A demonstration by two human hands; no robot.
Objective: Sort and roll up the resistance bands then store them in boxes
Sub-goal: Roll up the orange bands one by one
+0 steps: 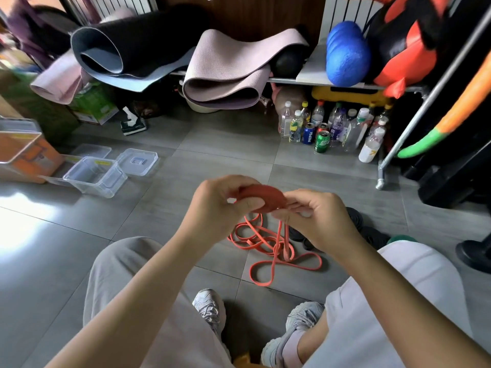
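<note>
Resistance band (261, 195), orange-red, sits partly rolled between our two hands above the grey tiled floor (186, 144). In the head view, our left hand (215, 205) curls its fingers (248, 204) round the near side of the roll. Our right hand (316, 221) pinches the strap where it leaves the roll, its fingers (288, 211) bent tight on it. The unrolled tail (265, 248) hangs down and lies in loose loops on the floor between our knees. Well off to the left stand clear plastic boxes (95, 176), open, with a lid (136, 162) lying just beside them. Rolled mats (225, 75) and a cluster of bottles (332, 126) line the far side.
</note>
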